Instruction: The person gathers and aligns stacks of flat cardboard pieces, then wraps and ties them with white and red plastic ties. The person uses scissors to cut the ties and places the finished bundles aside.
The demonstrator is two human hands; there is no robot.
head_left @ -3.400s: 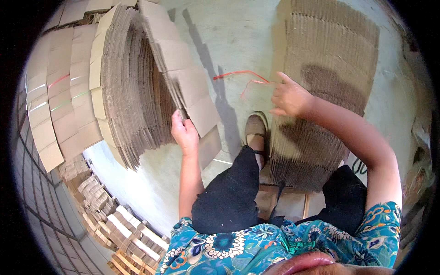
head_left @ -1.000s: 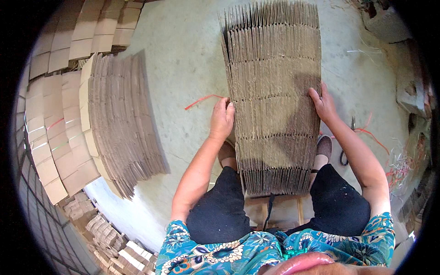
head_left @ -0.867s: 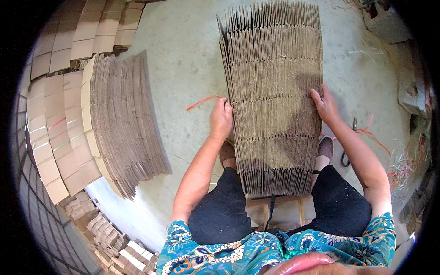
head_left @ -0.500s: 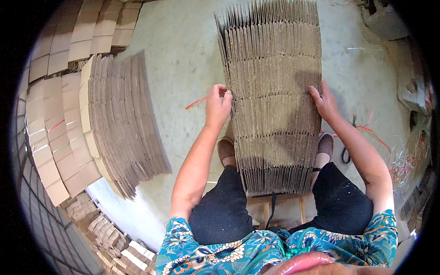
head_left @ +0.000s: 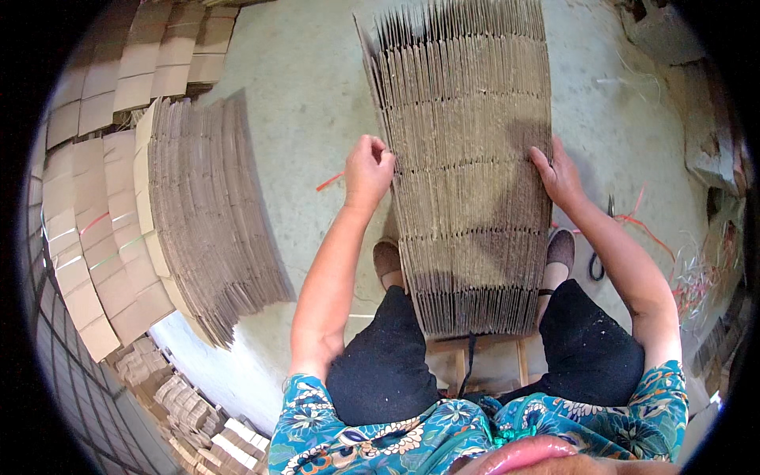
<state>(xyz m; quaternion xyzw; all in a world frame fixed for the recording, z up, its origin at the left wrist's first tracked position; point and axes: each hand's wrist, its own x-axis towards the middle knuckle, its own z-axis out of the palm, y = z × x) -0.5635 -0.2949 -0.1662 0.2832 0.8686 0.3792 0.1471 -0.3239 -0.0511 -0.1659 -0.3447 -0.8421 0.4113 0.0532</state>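
A tall bundle of flattened brown cardboard [head_left: 467, 198] stands on edge between my legs, its many thin sheets packed side by side. At its left side, my left hand [head_left: 370, 170] is closed, thumb and fingers together; whatever lies between the fingertips is hidden. The outermost cardboard sheet [head_left: 369, 59] leans away from the bundle at its far left end. On the opposite side, my right hand [head_left: 560, 176] rests against the bundle, fingers stretched along the side and thumb apart over the top edges.
Another fanned cardboard stack [head_left: 210, 214] stands at left, beside tied cardboard bundles [head_left: 95, 237]. Black-handled scissors [head_left: 597, 267] and red strapping [head_left: 645, 229] lie on the floor [head_left: 309, 95] to the right. A tangle of plastic strips [head_left: 695, 289] sits farther right. My shoes flank the bundle.
The outermost sheet's far end has tilted farther left from the bundle. My left hand has shifted slightly left and its fingers have curled in more. My right hand stays against the bundle.
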